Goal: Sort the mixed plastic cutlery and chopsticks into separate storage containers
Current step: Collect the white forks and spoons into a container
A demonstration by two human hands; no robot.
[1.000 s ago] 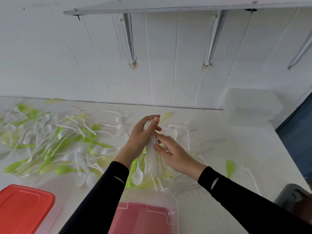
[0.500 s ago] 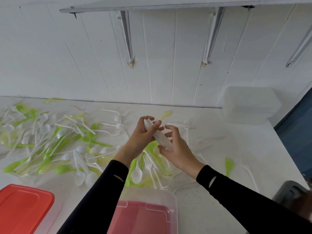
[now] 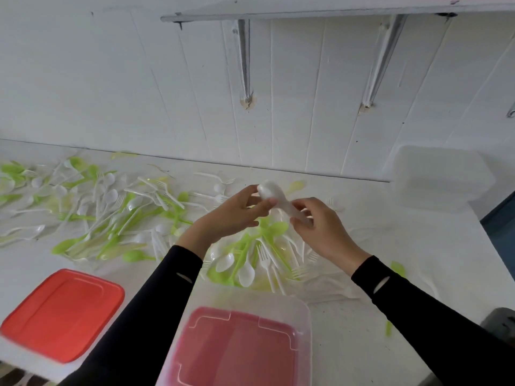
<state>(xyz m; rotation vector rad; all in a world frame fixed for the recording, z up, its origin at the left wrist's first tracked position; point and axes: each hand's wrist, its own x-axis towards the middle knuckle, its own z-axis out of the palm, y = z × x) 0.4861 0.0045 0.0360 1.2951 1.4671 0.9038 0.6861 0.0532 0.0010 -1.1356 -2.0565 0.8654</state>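
Observation:
A stacked bundle of white plastic spoons point(image 3: 274, 197) is held above the counter between both hands. My left hand point(image 3: 237, 215) pinches the bowl end. My right hand point(image 3: 320, 228) grips the handle end. Below them lies a heap of green and white spoons and forks point(image 3: 250, 260), and a wider scatter of cutlery point(image 3: 97, 207) spreads to the left. A clear container point(image 3: 303, 324) with a red lid under it sits at the near edge, below my arms. I see no chopsticks.
A separate red lid point(image 3: 62, 313) lies at the near left. A clear lidded box point(image 3: 440, 176) stands at the back right against the white wall. A few stray forks and a green piece point(image 3: 398, 270) lie at the right. A shelf hangs above.
The spoon bundle has turned from hanging upright to lying nearly level, bowls to the left. My right hand slid from its lower end to the handle end. The view shifted right.

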